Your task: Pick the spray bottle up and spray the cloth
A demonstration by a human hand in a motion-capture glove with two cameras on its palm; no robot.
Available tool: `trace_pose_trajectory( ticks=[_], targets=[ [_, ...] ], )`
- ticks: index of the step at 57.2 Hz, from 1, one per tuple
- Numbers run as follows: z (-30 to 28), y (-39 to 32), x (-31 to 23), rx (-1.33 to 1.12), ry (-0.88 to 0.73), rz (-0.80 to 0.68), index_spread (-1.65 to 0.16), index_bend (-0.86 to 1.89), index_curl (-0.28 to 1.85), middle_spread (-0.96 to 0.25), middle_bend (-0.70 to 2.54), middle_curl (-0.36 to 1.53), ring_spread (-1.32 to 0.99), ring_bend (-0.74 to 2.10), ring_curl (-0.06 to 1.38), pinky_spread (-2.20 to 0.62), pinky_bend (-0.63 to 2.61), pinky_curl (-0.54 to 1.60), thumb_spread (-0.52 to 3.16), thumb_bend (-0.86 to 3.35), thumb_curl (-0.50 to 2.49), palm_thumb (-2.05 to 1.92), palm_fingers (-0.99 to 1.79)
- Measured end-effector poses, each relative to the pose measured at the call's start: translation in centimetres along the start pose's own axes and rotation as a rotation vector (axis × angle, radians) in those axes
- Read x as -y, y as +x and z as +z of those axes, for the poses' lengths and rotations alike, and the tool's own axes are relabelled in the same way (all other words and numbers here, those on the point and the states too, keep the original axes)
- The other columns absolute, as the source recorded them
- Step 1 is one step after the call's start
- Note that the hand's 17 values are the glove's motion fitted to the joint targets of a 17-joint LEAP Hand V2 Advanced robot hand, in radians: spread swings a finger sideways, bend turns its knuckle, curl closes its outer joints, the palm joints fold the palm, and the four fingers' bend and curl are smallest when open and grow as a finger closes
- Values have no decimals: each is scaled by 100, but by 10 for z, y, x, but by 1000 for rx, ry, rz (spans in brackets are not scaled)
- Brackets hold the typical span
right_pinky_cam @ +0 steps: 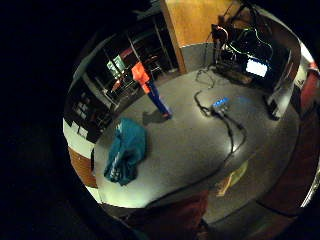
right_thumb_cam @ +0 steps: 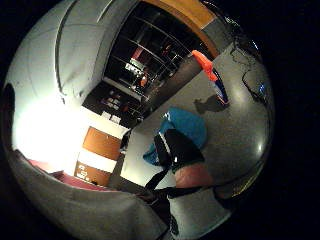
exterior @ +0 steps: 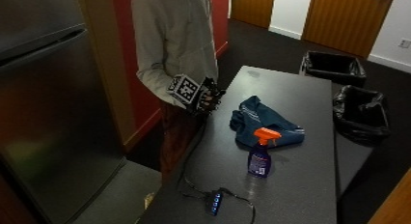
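A blue spray bottle [exterior: 259,156] with an orange trigger head stands upright on the grey table [exterior: 302,180]. Just behind it lies a crumpled teal cloth [exterior: 265,122]. My gloved right hand [exterior: 207,99] hangs at the table's near-left edge, beside the person's body, apart from both things and holding nothing; its fingers look loosely curled. The little finger side palm view shows the bottle [right_pinky_cam: 150,87] upright and the cloth [right_pinky_cam: 126,150] on the tabletop. In the thumb side palm view the bottle [right_thumb_cam: 212,80] and cloth [right_thumb_cam: 186,131] appear past a finger [right_thumb_cam: 182,152].
A small hub with blue lights [exterior: 213,203] and its cable [exterior: 193,156] lie on the table near the bottle. Two black bins [exterior: 360,113] stand beyond the table's far side. A tall grey cabinet [exterior: 51,113] stands to the left.
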State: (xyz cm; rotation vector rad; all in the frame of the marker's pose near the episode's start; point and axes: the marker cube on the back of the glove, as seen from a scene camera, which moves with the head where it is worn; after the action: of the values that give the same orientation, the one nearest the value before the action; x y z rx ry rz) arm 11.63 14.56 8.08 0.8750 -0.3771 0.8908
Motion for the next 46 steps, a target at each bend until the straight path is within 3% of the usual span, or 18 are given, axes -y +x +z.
trace_pose_trajectory(
  ticks=[5,10,15,24,32,37,42,46],
  targets=[
    [7,-4,-5,55,57,23,-38,12,20,-2,23,34,1,37,30,20,44,36,101,-3,37,61,10],
    [10,-6,12,72,223,97,-37,12,20,-2,23,34,1,37,30,20,45,36,100,-3,37,61,10],
    [18,-11,-6,95,90,76,-36,12,20,-2,23,34,1,37,30,19,45,36,100,-3,36,61,10],
    [28,-15,-4,121,99,123,-36,12,20,-2,23,34,1,38,30,19,46,36,100,-3,36,61,10],
    [42,-18,-4,143,155,177,-35,12,20,-2,23,34,1,39,30,18,46,36,100,-3,36,61,10],
    [53,-12,14,139,390,155,-35,12,20,-2,23,34,0,40,31,18,47,36,100,-3,36,61,10],
    [66,-13,-2,201,270,303,-34,12,20,-2,23,34,0,41,31,17,46,36,99,-3,36,61,11],
    [79,-9,-5,218,301,317,-34,12,20,-3,23,34,0,41,31,17,46,36,99,-3,36,61,11]
  ],
)
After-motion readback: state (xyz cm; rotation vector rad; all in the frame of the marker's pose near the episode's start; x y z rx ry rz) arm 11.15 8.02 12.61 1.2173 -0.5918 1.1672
